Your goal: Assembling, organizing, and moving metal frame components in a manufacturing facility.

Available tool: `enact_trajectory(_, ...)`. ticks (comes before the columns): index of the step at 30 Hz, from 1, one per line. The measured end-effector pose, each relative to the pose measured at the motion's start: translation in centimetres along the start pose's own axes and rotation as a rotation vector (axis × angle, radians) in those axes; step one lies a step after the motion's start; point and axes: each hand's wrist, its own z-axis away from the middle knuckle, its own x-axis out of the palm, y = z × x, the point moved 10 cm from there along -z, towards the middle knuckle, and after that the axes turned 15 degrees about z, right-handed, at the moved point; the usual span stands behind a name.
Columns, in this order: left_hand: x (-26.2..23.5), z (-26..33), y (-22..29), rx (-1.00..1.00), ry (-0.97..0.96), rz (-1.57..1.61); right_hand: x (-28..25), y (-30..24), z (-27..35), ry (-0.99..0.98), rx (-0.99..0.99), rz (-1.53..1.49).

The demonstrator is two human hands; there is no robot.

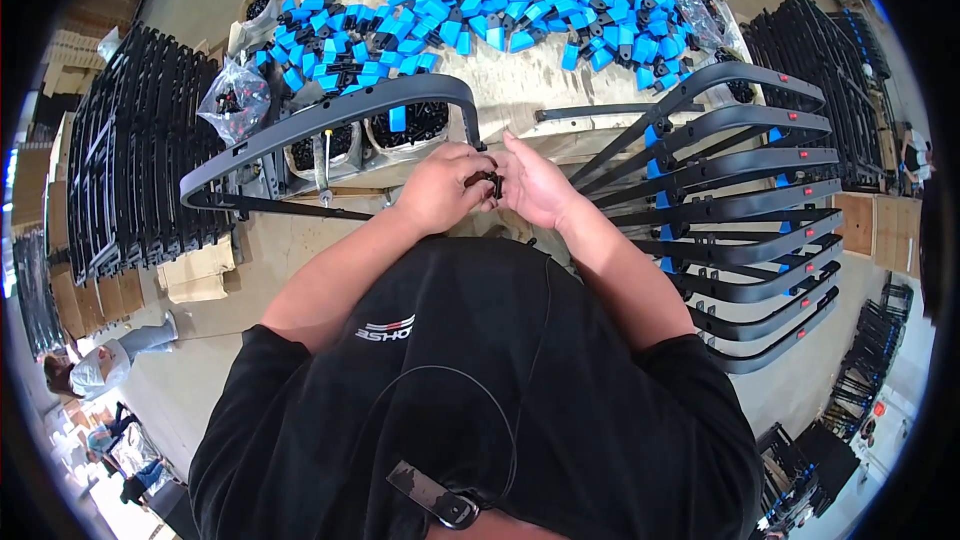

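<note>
A worker's left hand (437, 190) and right hand (537, 183) are pinching a small black part (489, 181) between their fingertips, just above the table (520, 80) edge, beside the curved black frame (330, 120). The piece is looking tiny — a slip could be dropping it among the blue clips (500, 10) or off the edge. Finished frames (740, 200) are crowding the right elbow — a nudge might be shifting the stack.
</note>
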Motion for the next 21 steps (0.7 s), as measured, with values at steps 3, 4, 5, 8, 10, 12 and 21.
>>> enact_trajectory(3,0.0,0.3,-1.4,-0.122,0.037,0.083,-1.9,0.5,-0.1,0.139,-0.020,0.113)
enact_trajectory(4,0.1,0.8,-3.1,-0.266,0.075,0.141,-3.0,0.4,0.0,0.250,-0.036,0.242)
enact_trajectory(5,0.3,0.9,-3.4,-0.264,0.073,0.140,-3.1,0.6,-0.1,0.251,-0.038,0.240)
enact_trajectory(8,-0.2,1.3,-3.9,-0.331,0.127,0.188,-3.0,0.5,-0.2,0.302,-0.061,0.428)
enact_trajectory(10,0.1,1.6,-4.6,-0.460,0.088,0.258,-2.7,0.4,-0.3,0.286,-0.061,0.339)
enact_trajectory(12,-0.1,1.5,-4.5,-0.388,0.103,0.299,-3.1,0.9,-0.7,0.255,-0.039,0.345)
enact_trajectory(21,2.0,3.9,-13.0,-0.825,0.292,0.611,-4.4,-3.2,-0.4,0.675,-0.244,1.097)
